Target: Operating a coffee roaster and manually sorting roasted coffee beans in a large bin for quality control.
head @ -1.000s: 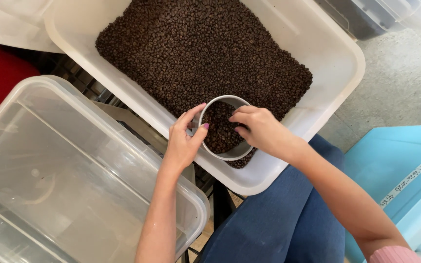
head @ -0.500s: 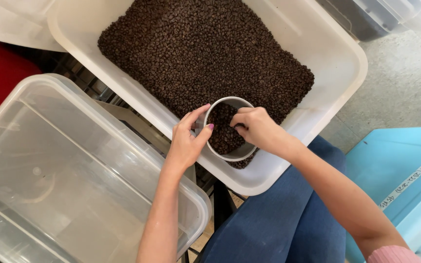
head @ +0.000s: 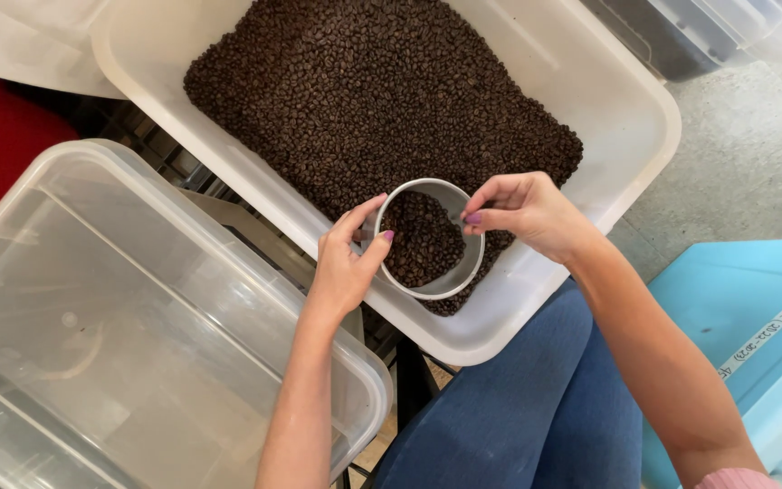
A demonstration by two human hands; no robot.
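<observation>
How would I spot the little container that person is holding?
Find the big white tub heaped with dark coffee beans. At its near edge, both hands grip a small round metal cup, partly filled with beans. It is the only round, grey container here.

The person wore blue jeans (head: 536,407), lower centre; bare forearms; purple-painted nails; a pink sleeve (head: 739,478) edged the lower right.

Bean tub (head: 644,109) far end, clear bin (head: 138,344) left side cropped.

Grey concrete floor (head: 744,154) (upper right), a light-blue lidded bin (head: 753,326) seemingly directly on it.
</observation>
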